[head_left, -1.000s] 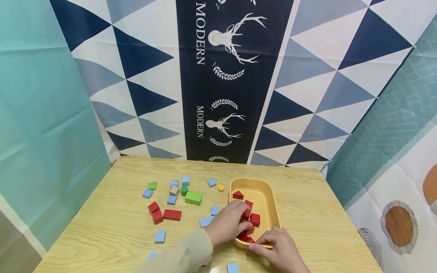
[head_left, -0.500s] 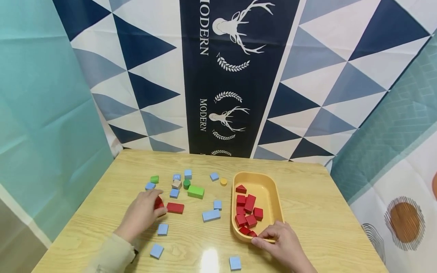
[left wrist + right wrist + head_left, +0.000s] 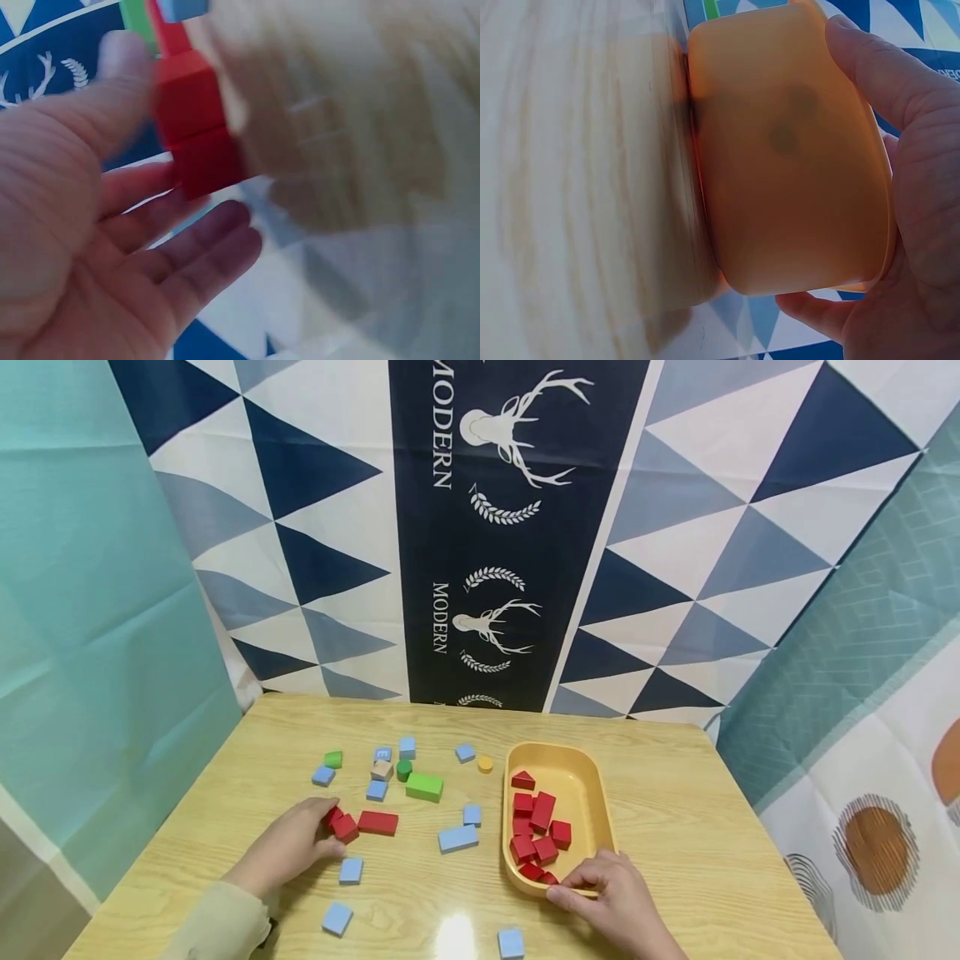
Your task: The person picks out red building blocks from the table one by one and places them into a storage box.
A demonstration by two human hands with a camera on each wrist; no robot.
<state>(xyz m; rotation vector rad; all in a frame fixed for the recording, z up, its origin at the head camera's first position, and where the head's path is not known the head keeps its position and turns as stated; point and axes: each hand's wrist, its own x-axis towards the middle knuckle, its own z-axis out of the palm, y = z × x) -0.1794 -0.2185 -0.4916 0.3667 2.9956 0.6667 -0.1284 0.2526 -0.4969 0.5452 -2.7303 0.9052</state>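
Note:
My left hand (image 3: 288, 847) reaches in beside two small red cubes (image 3: 344, 827) at the table's left. In the left wrist view its fingers (image 3: 217, 225) are extended and spread behind the touching cubes (image 3: 196, 112), and the thumb is apart from the fingers. A long red block (image 3: 378, 823) lies right of the cubes. With thumb and fingers, my right hand (image 3: 611, 893) pinches the near rim of a yellow plastic tray (image 3: 592, 818). Several red blocks (image 3: 543, 810) lie along its left side, among them a triangular one (image 3: 522, 780).
Several blue blocks (image 3: 457, 838) are scattered on the wooden table (image 3: 660, 793). Farther back are a green block (image 3: 424, 787), a dark green cylinder (image 3: 404, 770), a tan block (image 3: 382, 770) and a yellow disc (image 3: 485, 764). Patterned cloth (image 3: 337, 527) stands behind the table.
My left hand has left the tray, moved left across the table, and now sits lower beside the red cubes. The right hand stays on the tray rim.

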